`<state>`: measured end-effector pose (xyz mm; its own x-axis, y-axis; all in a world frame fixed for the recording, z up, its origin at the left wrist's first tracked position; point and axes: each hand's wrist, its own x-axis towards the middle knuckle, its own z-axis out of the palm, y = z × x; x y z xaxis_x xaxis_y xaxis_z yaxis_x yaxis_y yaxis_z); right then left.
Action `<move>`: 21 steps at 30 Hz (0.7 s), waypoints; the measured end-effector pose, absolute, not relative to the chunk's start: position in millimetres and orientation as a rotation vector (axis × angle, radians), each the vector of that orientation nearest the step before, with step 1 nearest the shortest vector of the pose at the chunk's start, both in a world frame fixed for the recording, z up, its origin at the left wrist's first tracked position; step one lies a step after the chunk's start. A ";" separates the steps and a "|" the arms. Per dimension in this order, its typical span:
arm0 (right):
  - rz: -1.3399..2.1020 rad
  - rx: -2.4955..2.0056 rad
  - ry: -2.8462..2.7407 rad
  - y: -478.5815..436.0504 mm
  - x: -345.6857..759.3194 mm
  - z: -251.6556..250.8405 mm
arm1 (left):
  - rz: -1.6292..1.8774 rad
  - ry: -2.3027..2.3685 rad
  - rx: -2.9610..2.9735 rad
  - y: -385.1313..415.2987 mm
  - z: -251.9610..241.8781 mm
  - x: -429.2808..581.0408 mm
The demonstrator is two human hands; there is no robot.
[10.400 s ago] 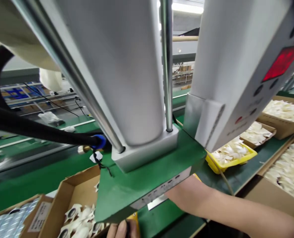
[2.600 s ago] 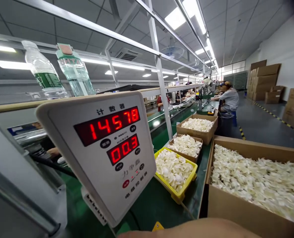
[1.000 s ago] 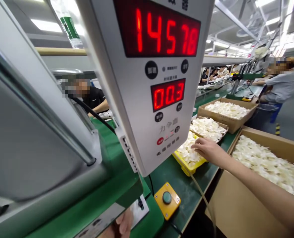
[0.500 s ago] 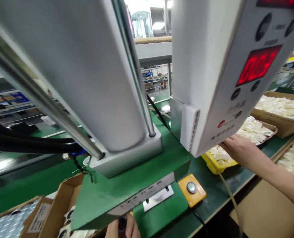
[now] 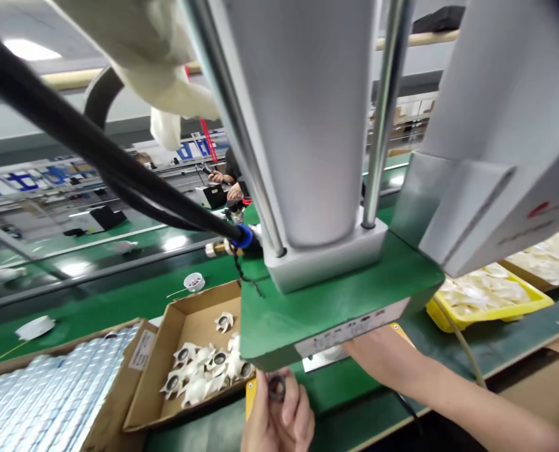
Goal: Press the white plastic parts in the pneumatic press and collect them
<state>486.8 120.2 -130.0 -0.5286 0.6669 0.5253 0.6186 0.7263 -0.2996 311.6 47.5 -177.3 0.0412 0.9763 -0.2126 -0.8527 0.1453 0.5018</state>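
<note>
Head view: the green press plate (image 5: 336, 301) covers the work area beneath it, and the right hand (image 5: 362, 351) reaches under that plate, so its fingers are hidden and its grip cannot be determined. Only the wrist and forearm show, extending from the lower right. The left hand (image 5: 277, 417) sits at the bottom edge, partly cut off, fingers curled upward and pinching a small dark ring (image 5: 276, 387) just below the plate's front edge. A yellow strip (image 5: 250, 397) stands just beside the fingers. An open cardboard box (image 5: 185, 326) holding white parts (image 5: 204, 370) lies to the left.
</note>
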 end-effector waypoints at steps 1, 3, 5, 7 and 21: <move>0.007 -0.953 -2.308 119.9 487.1 -132.4 | 1.439 0.542 0.240 47.3 -176.5 313.7; -0.122 -0.931 -2.309 119.1 486.9 -138.9 | 1.458 0.489 0.211 47.5 -174.0 317.5; -0.152 -0.920 -2.307 118.5 486.6 -145.3 | 1.465 0.445 0.203 48.0 -170.9 320.4; -0.228 -0.908 -2.330 118.3 487.2 -149.7 | 1.455 0.410 0.190 48.5 -168.7 321.8; -0.249 -1.043 -2.266 119.6 497.3 -167.1 | 1.427 0.308 0.096 50.4 -177.8 324.4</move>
